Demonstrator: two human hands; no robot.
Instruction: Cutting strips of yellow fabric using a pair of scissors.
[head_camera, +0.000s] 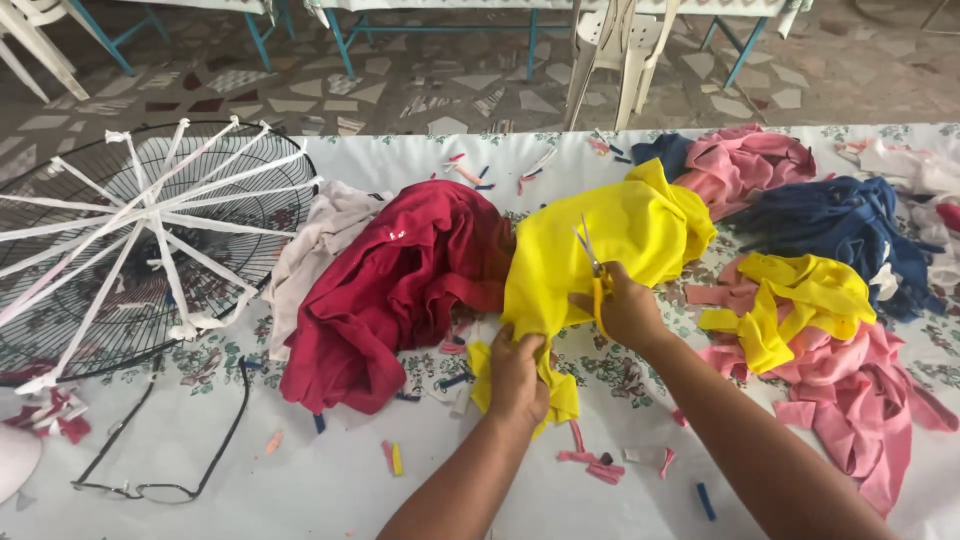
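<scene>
A yellow cloth (610, 250) lies bunched across the middle of the table. My left hand (518, 378) grips its lower edge, pulling it taut toward me. My right hand (625, 305) holds yellow-handled scissors (592, 265), blades pointing up and away over the yellow fabric. A red garment (400, 285) lies crumpled just left of the yellow cloth, touching it.
A round black wire fan guard (140, 240) wrapped with white strips sits at the left. Black-framed eyeglasses (160, 460) lie near the front left. Pink cloth (850, 390), another yellow cloth (800, 300) and blue cloth (850, 225) pile at the right. Small fabric scraps (600, 465) dot the flowered tablecloth (330, 480). White plastic chairs (620, 50) stand beyond.
</scene>
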